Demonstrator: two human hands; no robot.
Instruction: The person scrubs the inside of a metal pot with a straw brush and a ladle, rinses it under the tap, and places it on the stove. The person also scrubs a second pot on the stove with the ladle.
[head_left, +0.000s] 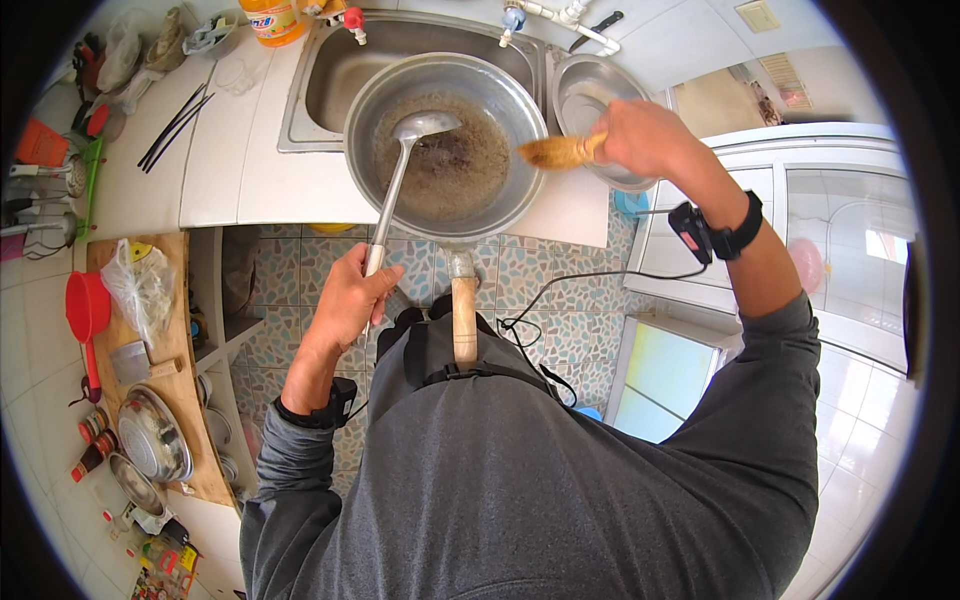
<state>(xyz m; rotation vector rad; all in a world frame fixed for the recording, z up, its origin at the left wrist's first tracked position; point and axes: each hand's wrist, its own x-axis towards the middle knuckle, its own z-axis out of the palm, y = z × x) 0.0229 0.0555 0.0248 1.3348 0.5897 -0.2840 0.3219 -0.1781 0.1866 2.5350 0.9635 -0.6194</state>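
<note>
My left hand (346, 296) grips the handle of a metal ladle (396, 176), whose bowl rests or hovers inside the wok. The wok (517, 199) has a wooden handle (464, 321) pointing at my waist, and its inside looks brownish and wet around a dark patch. It stands at the front edge of a stainless-steel sink (330, 52), partly over the counter. In my right hand (637, 136) is a straw-coloured brush (559, 152), its bristles over the wok's right rim. Behind that hand sits a metal basin (577, 86), partly hidden by it.
Black chopsticks (174, 127) and a clear glass (234, 76) lie or stand on the left counter (214, 180). A cleaver (135, 362) and metal lid (154, 433) are on a wooden board (202, 442). A knife (597, 31) lies behind the basin. A cable (577, 276) hangs from my right wrist.
</note>
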